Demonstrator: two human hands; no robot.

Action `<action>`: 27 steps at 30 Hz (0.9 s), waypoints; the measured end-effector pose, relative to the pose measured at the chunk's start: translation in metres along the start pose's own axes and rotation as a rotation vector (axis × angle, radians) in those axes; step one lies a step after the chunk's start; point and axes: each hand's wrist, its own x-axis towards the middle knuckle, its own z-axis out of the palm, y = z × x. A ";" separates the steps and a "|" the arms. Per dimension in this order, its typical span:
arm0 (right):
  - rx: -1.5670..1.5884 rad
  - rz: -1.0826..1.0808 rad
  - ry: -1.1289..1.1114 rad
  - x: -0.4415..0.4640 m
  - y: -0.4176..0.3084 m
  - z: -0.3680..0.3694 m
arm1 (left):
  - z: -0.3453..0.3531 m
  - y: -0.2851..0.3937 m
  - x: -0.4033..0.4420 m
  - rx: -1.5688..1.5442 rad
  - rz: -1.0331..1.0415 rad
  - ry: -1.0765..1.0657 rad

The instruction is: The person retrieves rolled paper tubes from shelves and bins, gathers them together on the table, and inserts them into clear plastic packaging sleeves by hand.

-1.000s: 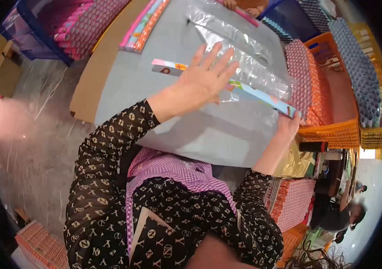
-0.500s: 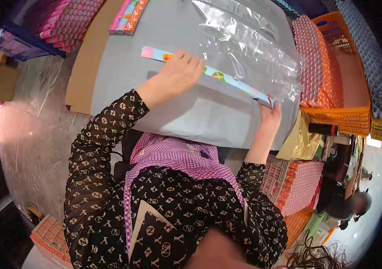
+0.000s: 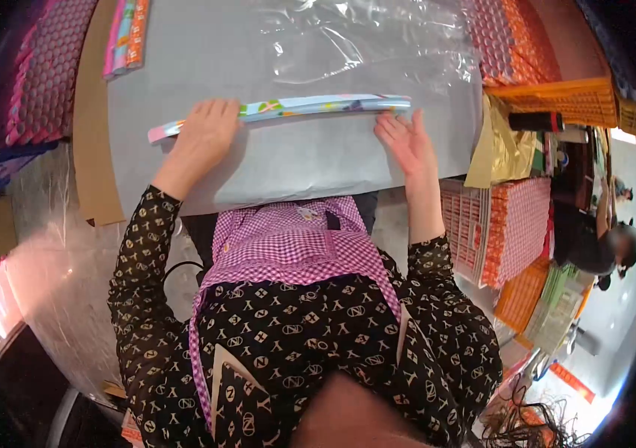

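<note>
A long, light-blue patterned paper roll (image 3: 310, 107) lies crosswise on the grey-covered table (image 3: 295, 168), near its front edge. My left hand (image 3: 206, 138) is wrapped over the roll left of its middle, fingers together, with the pink end sticking out beyond it. By the right end is my right hand (image 3: 407, 142), its palm turned up and thumb apart from the fingers. Its fingertips are just below the roll, and whether they touch it I cannot tell. Clear plastic film (image 3: 363, 45) lies behind the roll.
Pink, blue and orange rolls (image 3: 125, 37) lie at the table's back left. Many pink rolls (image 3: 49, 75) are stacked beyond the left edge. On the right are an orange crate (image 3: 564, 103), gold sheeting (image 3: 493, 142), a black cylinder (image 3: 536, 122) and stacked rolls (image 3: 519, 231). Another person (image 3: 594, 243) is farther right.
The view has shifted. The roll now lies closer to the table's front edge and more level. My left hand went from spread flat to wrapped over it; my right hand's fingers have loosened from its end.
</note>
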 end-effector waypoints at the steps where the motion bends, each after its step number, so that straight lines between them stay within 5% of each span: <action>1: -0.112 -0.031 -0.034 -0.009 0.002 -0.005 | 0.000 -0.001 -0.002 0.001 -0.036 -0.032; 4: -0.453 -0.238 -0.151 -0.045 0.015 0.014 | -0.001 0.000 -0.005 -0.042 -0.060 -0.033; 6: -1.203 -0.983 -0.181 -0.063 0.030 0.041 | 0.000 0.002 -0.003 -0.081 -0.044 -0.071; 7: -1.200 -0.983 -0.165 -0.068 0.031 0.058 | -0.002 0.001 -0.001 -0.109 -0.038 -0.097; 9: -1.852 -1.472 -0.585 -0.065 0.027 0.085 | -0.011 0.009 0.006 -0.134 -0.017 -0.153; 14: -1.962 -1.256 -0.883 -0.034 0.044 0.076 | -0.021 0.018 0.012 -0.264 -0.072 -0.236; 27: -1.889 -1.028 -0.832 -0.012 0.050 0.078 | 0.013 0.005 -0.012 -0.004 0.011 0.141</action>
